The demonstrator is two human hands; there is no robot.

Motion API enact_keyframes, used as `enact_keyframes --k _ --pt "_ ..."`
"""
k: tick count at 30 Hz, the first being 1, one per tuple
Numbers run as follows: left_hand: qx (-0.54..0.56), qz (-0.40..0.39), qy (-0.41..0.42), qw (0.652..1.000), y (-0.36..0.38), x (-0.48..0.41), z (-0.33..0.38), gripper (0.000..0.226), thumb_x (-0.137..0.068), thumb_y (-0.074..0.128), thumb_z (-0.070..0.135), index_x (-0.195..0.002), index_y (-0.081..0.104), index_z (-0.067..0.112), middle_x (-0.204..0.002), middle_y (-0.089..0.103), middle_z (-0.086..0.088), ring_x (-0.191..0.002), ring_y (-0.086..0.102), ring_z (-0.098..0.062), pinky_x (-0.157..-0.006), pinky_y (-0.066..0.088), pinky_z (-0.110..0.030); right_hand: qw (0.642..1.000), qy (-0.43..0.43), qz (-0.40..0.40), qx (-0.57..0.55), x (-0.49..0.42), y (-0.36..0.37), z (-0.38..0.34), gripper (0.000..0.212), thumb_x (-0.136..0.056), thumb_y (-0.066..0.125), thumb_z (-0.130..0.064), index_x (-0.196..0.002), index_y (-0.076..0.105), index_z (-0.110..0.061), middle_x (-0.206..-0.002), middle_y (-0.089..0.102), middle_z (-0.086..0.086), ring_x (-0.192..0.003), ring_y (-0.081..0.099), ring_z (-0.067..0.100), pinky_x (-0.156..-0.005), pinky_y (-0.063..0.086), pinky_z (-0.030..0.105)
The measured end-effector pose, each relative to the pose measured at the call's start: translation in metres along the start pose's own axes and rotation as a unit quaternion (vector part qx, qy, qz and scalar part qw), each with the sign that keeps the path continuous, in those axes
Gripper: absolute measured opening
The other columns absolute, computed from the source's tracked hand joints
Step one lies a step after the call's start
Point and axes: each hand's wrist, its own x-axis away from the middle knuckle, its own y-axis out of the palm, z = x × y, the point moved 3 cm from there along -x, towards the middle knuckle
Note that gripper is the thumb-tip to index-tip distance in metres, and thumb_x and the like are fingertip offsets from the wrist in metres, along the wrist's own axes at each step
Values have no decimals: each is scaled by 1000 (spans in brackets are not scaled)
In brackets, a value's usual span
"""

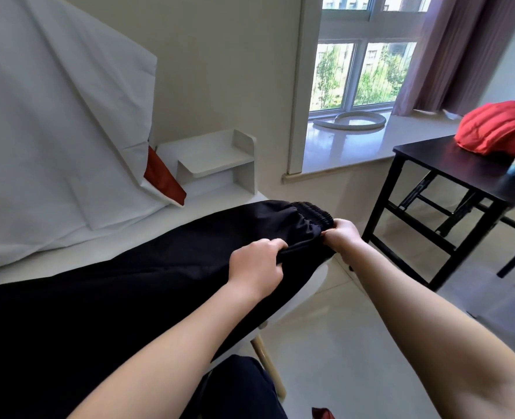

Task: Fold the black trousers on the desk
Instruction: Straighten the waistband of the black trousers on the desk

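Note:
The black trousers [147, 285] lie stretched along the white desk [171, 225], their elastic waistband at the desk's right end. My left hand [257, 266] is closed on a pinch of fabric a little below the waistband. Further right, my right hand [342, 235] grips the near corner of the waistband at the desk's edge. The legs of the trousers run off the frame at the lower left.
A white sheet [53, 131] drapes over something at the back left, beside a small white shelf [220, 161]. To the right stands a dark table [449, 164] carrying a red bundle [498, 125]. A chair leg [268, 364] shows below the desk.

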Motion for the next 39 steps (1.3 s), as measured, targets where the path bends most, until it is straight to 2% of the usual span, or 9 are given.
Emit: enact_keyframes --k 7,12,16,18,20,22,25,31,39 --pt "-4 -31 20 999 7 9 2 32 -85 51 28 -115 57 34 -102 66 7 -96 63 -21 -70 48 -31 999 33 -43 5 -4 -3 6 27 -77 50 6 -61 58 -15 -56 45 -4 -53 36 15 -40 28 17" --pt "-9 -78 29 996 16 15 1 39 -87 47 39 -125 50 32 -109 65 5 -100 62 -23 -73 49 -33 989 102 -47 -98 -7 -4 8 19 -84 44 4 -72 52 -9 -76 50 9 -64 45 19 -57 38 30" --pt "4 -97 18 995 20 17 -3 50 -90 37 61 -129 48 32 -116 65 5 -108 60 -20 -80 48 -34 961 163 -56 -218 -6 -5 0 20 -84 47 -32 -77 51 -13 -71 61 7 -60 55 25 -60 41 30" --pt "9 -123 9 992 19 17 -5 66 -84 31 74 -133 46 31 -121 62 6 -113 58 -18 -82 47 -34 979 128 -73 -139 -9 -2 -7 51 -74 60 -62 -92 63 -14 -86 67 4 -78 64 24 -74 49 32" --pt "0 -135 17 991 17 19 -4 77 -77 37 80 -135 44 31 -123 61 5 -115 57 -17 -85 48 -35 998 55 -25 -18 -9 2 -16 65 -63 71 -66 -96 64 -11 -94 68 5 -88 65 23 -78 51 34" --pt "-15 -128 36 991 14 22 -2 72 -75 50 73 -133 44 30 -117 61 4 -109 58 -18 -84 50 -36 998 -14 16 54 -9 10 -20 55 -68 75 -53 -98 61 -10 -97 67 4 -91 63 23 -72 45 32" --pt "-27 -96 52 994 10 28 -4 52 -78 58 55 -120 45 27 -106 59 2 -98 59 -22 -74 50 -35 994 -68 58 61 -7 14 -21 45 -76 73 -40 -112 59 -15 -108 65 1 -104 60 23 -78 40 30" --pt "-76 -69 17 995 -6 34 -27 35 -77 57 44 -104 47 24 -98 55 2 -88 56 -23 -66 43 -32 989 -81 123 30 -11 14 -19 42 -81 73 -34 -116 58 -17 -117 65 3 -108 60 24 -81 40 28" --pt "-112 -8 25 993 -34 13 -39 28 -85 55 14 -112 46 17 -102 49 -2 -85 58 -26 -56 38 -33 980 -105 166 5 -22 15 -39 35 -82 73 -25 -113 62 -14 -114 66 8 -104 61 26 -85 43 29"
